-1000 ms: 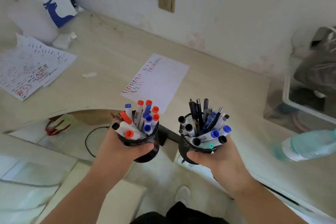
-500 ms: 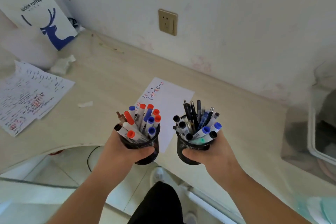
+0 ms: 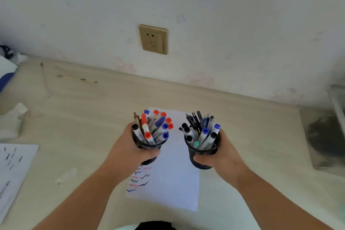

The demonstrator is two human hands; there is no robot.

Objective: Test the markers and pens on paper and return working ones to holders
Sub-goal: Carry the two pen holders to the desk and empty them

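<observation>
- Above the desk [image 3: 78, 129], each hand wraps one black mesh holder: left hand [image 3: 128, 152] round the left holder [image 3: 149, 146], right hand [image 3: 225, 157] round the right holder [image 3: 202, 155].
- Both holders hang over the scribbled paper [image 3: 173, 183], probably so the pens are within reach for testing.
- Left holder: capped red and blue markers [image 3: 158, 127]; right: darker pens [image 3: 197, 127].

A single head-worn, wide-angle camera looks forward and steeply down from above the near edge of the table [image 3: 78, 121], facing the wall, where a gold socket [image 3: 153, 39] sits near the top centre of the frame. The view is close: both forearms run in from the bottom corners toward the sheet of paper [image 3: 173, 183] lying below the socket. No second view is provided.
</observation>
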